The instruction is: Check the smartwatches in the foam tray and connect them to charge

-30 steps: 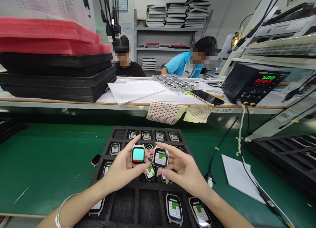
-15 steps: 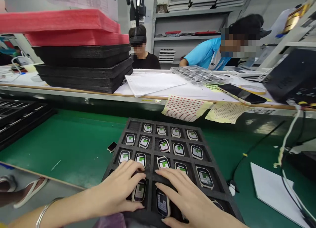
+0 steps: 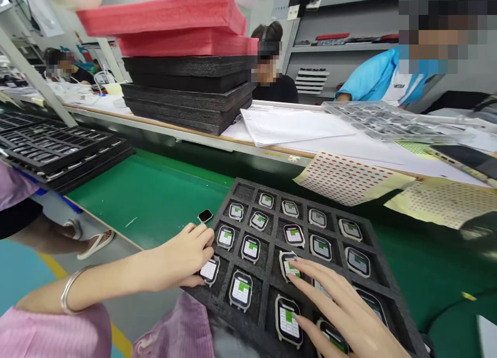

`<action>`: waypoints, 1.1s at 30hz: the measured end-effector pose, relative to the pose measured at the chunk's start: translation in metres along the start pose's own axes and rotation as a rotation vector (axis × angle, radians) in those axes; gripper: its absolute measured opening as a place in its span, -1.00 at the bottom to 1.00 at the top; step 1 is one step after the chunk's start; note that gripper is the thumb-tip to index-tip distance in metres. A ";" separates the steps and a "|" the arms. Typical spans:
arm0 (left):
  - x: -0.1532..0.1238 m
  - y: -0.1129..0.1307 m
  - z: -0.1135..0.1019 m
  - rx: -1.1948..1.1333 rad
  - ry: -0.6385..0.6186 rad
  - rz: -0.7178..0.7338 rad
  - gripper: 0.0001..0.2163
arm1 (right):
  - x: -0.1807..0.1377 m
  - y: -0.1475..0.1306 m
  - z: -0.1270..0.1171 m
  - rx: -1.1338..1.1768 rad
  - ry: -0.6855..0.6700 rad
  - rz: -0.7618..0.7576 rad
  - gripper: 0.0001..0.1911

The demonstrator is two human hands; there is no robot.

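Your left hand [image 3: 182, 257] curls at the left edge of the foam tray [image 3: 245, 191] — can't tell if it's gripping. Your right hand [image 3: 349, 314] is loose, fingers spread, partly hiding slotted watches [image 3: 286, 319] — contact unclear.

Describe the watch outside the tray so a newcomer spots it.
Find the black tray on the green table. Just off its left edge, beyond the left hand, lies one watch. Its screen is black; nearby ones in the tray show white and green.
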State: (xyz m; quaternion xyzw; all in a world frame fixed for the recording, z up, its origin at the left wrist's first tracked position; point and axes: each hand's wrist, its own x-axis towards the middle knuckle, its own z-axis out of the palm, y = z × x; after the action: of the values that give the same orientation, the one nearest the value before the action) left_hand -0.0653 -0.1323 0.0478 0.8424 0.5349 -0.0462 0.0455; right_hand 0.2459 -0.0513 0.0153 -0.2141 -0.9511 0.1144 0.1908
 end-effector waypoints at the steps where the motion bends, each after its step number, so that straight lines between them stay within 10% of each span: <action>1: 0.003 -0.001 0.001 0.014 -0.007 0.022 -0.76 | 0.004 -0.002 0.000 0.029 0.017 0.010 -0.51; 7: 0.004 -0.009 0.007 -0.186 0.028 0.038 -0.72 | 0.026 -0.008 -0.005 0.275 0.058 0.017 -0.63; 17: 0.039 0.028 -0.016 -0.473 0.508 0.121 -0.66 | 0.062 -0.017 -0.012 1.144 0.006 0.415 -0.56; 23: 0.088 0.058 -0.010 -0.437 0.581 0.322 -0.60 | 0.044 -0.009 -0.013 1.009 0.160 0.511 -0.62; 33: 0.096 0.064 -0.002 -0.525 0.524 0.274 -0.57 | 0.039 0.002 -0.006 1.041 0.232 0.416 -0.57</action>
State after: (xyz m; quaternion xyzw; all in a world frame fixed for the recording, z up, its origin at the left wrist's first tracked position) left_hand 0.0333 -0.0731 0.0395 0.8490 0.4048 0.3150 0.1272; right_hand 0.2160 -0.0311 0.0324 -0.2856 -0.6800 0.5789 0.3479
